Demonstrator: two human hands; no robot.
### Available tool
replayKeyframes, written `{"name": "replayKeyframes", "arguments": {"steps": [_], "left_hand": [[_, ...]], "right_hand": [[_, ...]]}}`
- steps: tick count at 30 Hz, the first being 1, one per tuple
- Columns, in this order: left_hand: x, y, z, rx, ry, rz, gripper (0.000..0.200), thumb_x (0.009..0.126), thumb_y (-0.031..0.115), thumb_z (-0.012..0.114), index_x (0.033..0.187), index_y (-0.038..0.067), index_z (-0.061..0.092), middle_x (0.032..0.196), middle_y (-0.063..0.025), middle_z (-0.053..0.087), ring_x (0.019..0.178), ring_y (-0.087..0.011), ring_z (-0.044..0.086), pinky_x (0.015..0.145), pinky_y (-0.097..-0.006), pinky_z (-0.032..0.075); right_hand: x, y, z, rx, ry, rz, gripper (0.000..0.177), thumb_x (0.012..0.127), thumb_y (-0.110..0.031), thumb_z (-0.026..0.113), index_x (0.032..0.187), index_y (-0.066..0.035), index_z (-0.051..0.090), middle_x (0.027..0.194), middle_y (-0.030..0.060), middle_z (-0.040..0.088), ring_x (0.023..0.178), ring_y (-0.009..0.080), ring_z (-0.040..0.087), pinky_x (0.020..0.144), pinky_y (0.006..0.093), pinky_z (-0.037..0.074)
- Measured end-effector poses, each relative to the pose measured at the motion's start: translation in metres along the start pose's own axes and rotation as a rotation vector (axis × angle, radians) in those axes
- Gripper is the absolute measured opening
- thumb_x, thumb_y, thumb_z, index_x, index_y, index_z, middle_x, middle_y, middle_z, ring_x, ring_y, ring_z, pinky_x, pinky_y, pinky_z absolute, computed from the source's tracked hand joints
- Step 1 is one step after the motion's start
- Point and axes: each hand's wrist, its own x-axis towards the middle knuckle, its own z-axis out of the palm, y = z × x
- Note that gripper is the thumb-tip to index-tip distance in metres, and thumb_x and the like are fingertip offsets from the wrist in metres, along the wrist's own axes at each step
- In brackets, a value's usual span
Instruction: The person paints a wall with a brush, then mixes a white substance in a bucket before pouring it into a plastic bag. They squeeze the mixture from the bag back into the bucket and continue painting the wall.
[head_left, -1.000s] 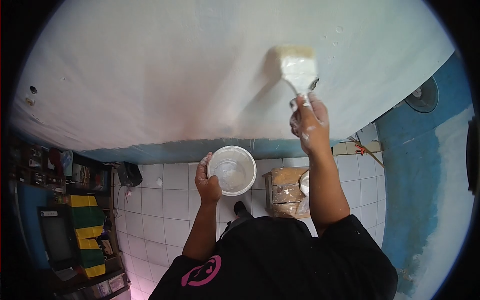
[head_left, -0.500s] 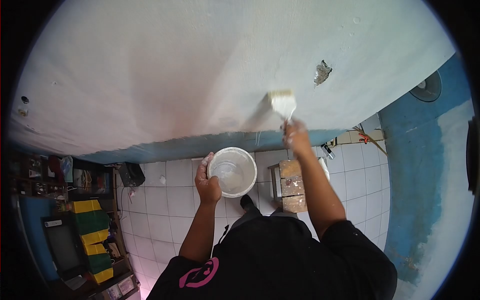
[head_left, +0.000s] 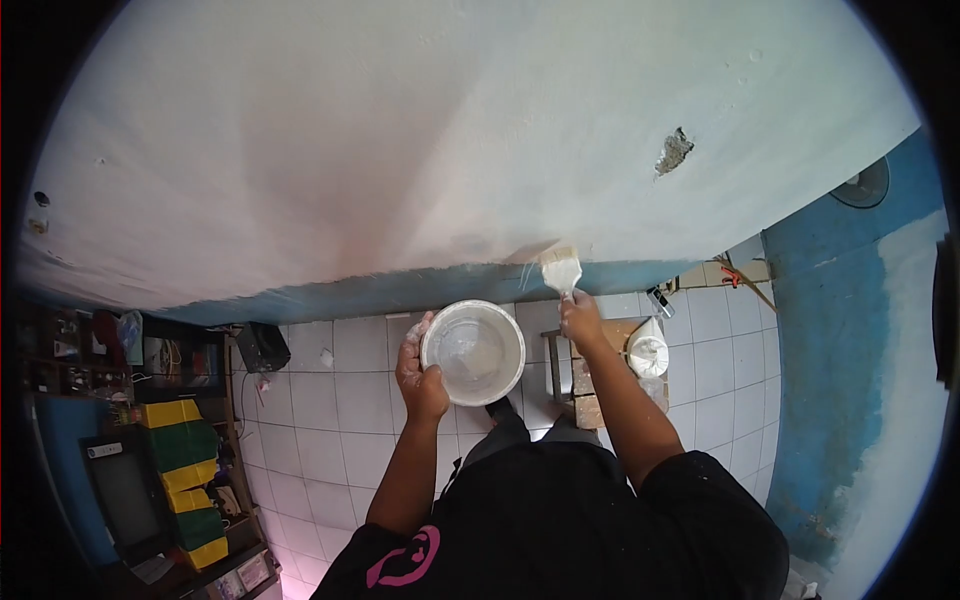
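Observation:
My left hand (head_left: 421, 378) grips the rim of a white bucket (head_left: 515, 375), with the thumb on the near side and whitish smears on the fingers. Some pale liquid shows at the bucket's bottom. In my right hand (head_left: 580, 318) is a wide paintbrush (head_left: 562, 272), held by its handle, bristles pointing up at the wall. The brush is at the lower border of the white coat on the wall (head_left: 560, 130), where a blue strip (head_left: 400, 296) runs along the bottom. Thin white drips mark the strip just left of the bristles.
Under my right forearm stands a wooden stool (head_left: 590, 412) bearing a white bag (head_left: 648, 352). A chipped hole (head_left: 674, 152) breaks the wall. At left are a black box (head_left: 263, 348) and a cabinet with a green and yellow cloth (head_left: 183, 443). A fan (head_left: 862, 186) is at right.
My right hand has brought the brush down the wall to the edge of the blue strip. The bucket has shifted slightly right and down. The white bag on the stool shows more fully.

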Motion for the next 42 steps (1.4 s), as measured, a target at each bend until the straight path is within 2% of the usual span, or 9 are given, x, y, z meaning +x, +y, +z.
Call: {"name": "replayKeyframes", "arguments": {"steps": [7, 13, 18, 26, 32, 34, 37, 40, 42], "left_hand": [[-0.003, -0.013, -0.013, 0.048, 0.024, 0.074, 0.073, 0.055, -0.007, 0.031, 0.128, -0.007, 0.035, 0.132, -0.0171, 0.041, 0.125, -0.0251, 0.037, 0.107, -0.0363, 0.026], [-0.012, -0.018, -0.026, 0.041, 0.044, -0.069, 0.074, 0.055, -0.006, 0.03, 0.129, -0.008, 0.033, 0.13, -0.0178, 0.042, 0.124, -0.025, 0.038, 0.106, -0.0358, 0.028], [-0.011, -0.02, -0.025, 0.086, 0.022, -0.077, 0.073, 0.056, -0.006, 0.03, 0.129, -0.008, 0.034, 0.128, -0.0171, 0.044, 0.122, -0.0247, 0.041, 0.105, -0.0348, 0.029], [-0.01, -0.018, -0.023, -0.035, -0.019, -0.077, 0.071, 0.058, -0.008, 0.03, 0.129, -0.009, 0.032, 0.13, -0.0171, 0.042, 0.123, -0.0237, 0.04, 0.105, -0.0342, 0.028], [-0.017, -0.03, -0.03, -0.039, 0.012, -0.086, 0.07, 0.059, -0.008, 0.03, 0.129, -0.008, 0.033, 0.128, -0.0161, 0.044, 0.121, -0.023, 0.042, 0.104, -0.0339, 0.03], [-0.02, -0.028, -0.028, -0.032, 0.008, -0.102, 0.071, 0.059, -0.008, 0.03, 0.13, -0.008, 0.032, 0.129, -0.0162, 0.044, 0.122, -0.0232, 0.042, 0.104, -0.0337, 0.029], [-0.023, -0.026, -0.028, -0.075, 0.002, -0.109, 0.072, 0.058, -0.007, 0.029, 0.13, -0.01, 0.03, 0.13, -0.0186, 0.041, 0.124, -0.0244, 0.039, 0.106, -0.0353, 0.027], [-0.024, -0.022, -0.028, -0.048, -0.006, -0.108, 0.071, 0.058, -0.008, 0.03, 0.129, -0.009, 0.032, 0.129, -0.0166, 0.043, 0.122, -0.0236, 0.041, 0.105, -0.0336, 0.029], [-0.024, -0.019, -0.026, -0.054, -0.005, -0.077, 0.071, 0.058, -0.009, 0.03, 0.129, -0.009, 0.032, 0.129, -0.0169, 0.043, 0.122, -0.0237, 0.041, 0.105, -0.0339, 0.029]], "right_hand": [[-0.055, -0.233, -0.065, 0.591, 0.006, 0.001, 0.011, 0.091, -0.016, 0.049, 0.085, -0.007, 0.046, 0.06, -0.003, 0.044, 0.045, 0.002, 0.036, 0.038, 0.0171, 0.027], [-0.017, -0.111, -0.024, 0.24, 0.201, -0.456, 0.018, 0.093, -0.024, 0.046, 0.08, -0.011, 0.048, 0.057, -0.0046, 0.041, 0.041, 0.0033, 0.035, 0.035, 0.0186, 0.027], [-0.008, -0.028, 0.002, 0.462, -0.02, 0.41, 0.011, 0.088, -0.016, 0.049, 0.086, -0.007, 0.054, 0.063, -0.0017, 0.049, 0.046, 0.0077, 0.044, 0.038, 0.0236, 0.034], [-0.067, -0.26, -0.054, 0.646, -0.094, -0.046, 0.014, 0.091, -0.021, 0.049, 0.081, -0.012, 0.05, 0.06, -0.0025, 0.048, 0.041, 0.0034, 0.039, 0.034, 0.0191, 0.027], [-0.004, -0.111, -0.004, 0.326, 0.126, -0.318, 0.02, 0.091, -0.024, 0.048, 0.078, -0.009, 0.051, 0.055, -0.0022, 0.043, 0.042, 0.0058, 0.036, 0.037, 0.0225, 0.03], [0.015, -0.035, 0.026, 0.136, 0.233, -0.252, 0.017, 0.089, -0.02, 0.049, 0.078, -0.008, 0.053, 0.055, 0.0007, 0.045, 0.041, 0.0092, 0.038, 0.037, 0.0255, 0.032], [-0.01, -0.066, 0.024, 0.572, -0.049, 0.488, 0.013, 0.086, -0.017, 0.049, 0.082, -0.006, 0.055, 0.056, 0.0027, 0.048, 0.043, 0.0123, 0.043, 0.038, 0.0276, 0.035], [-0.016, -0.128, 0.006, 0.314, -0.107, 0.269, 0.01, 0.084, -0.014, 0.05, 0.084, -0.006, 0.057, 0.062, 0.0025, 0.051, 0.046, 0.0127, 0.046, 0.038, 0.0272, 0.035], [-0.039, -0.216, -0.019, 0.719, -0.196, 0.188, 0.009, 0.084, -0.016, 0.053, 0.086, -0.007, 0.055, 0.069, 0.0006, 0.049, 0.049, 0.0071, 0.042, 0.038, 0.0212, 0.031]]}}
